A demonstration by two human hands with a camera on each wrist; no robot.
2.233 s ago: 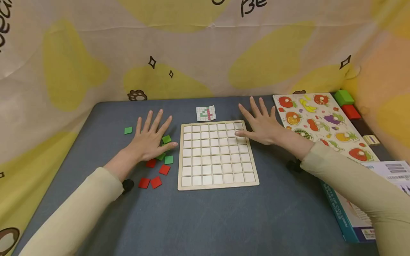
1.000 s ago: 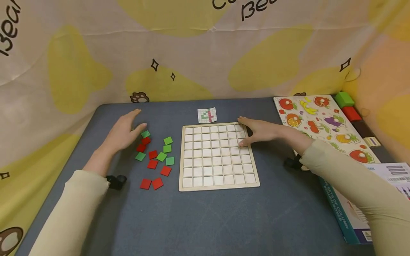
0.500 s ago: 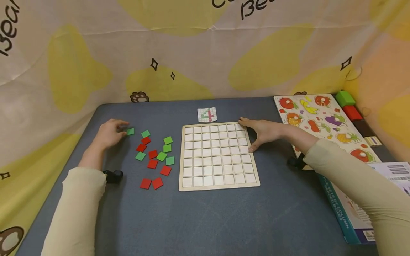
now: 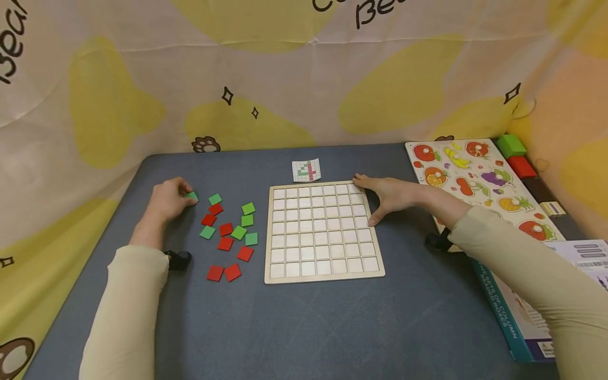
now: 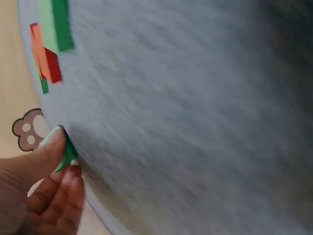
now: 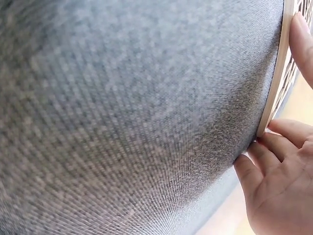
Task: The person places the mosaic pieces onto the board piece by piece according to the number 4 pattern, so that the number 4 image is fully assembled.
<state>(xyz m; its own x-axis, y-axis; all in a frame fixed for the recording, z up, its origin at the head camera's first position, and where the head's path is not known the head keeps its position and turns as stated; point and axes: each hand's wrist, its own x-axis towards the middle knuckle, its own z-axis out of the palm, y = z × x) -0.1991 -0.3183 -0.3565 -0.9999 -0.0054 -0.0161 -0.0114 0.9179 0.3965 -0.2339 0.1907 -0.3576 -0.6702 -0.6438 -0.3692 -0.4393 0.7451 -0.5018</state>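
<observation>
While both sleeves reach in from the near edge, the hands work on opposite sides of the board.

Left hand: the left hand [image 4: 167, 199] is curled, thumb and fingertips pinching a green tile [image 4: 192, 196] at the far left of the scattered tiles; the left wrist view shows the thumb [image 5: 41, 152] pressed on top of that tile [image 5: 66, 149], which is tipped up off the grey surface.

Right hand: the right hand [image 4: 387, 198] lies mostly straight against the far right corner of the grid board [image 4: 323, 229], one finger along the far edge and the thumb against the right edge; the right wrist view shows fingertips [image 6: 274, 128] touching the wooden rim [image 6: 275, 81]. It grips nothing.

Grid board: it lies flat in the middle of the tabletop [image 4: 304, 327], all of its square cells bare.

Loose tiles: red and green tiles [image 4: 228, 232] lie just left of the board, near the left hand.

Pattern card: a small card [image 4: 306, 170] with a red and green grid picture lies just beyond the board's far edge.

Right side: a fruit puzzle [image 4: 480, 182] lies right of the right hand, and a box [image 4: 527, 327] sits nearer under the right sleeve.
</observation>
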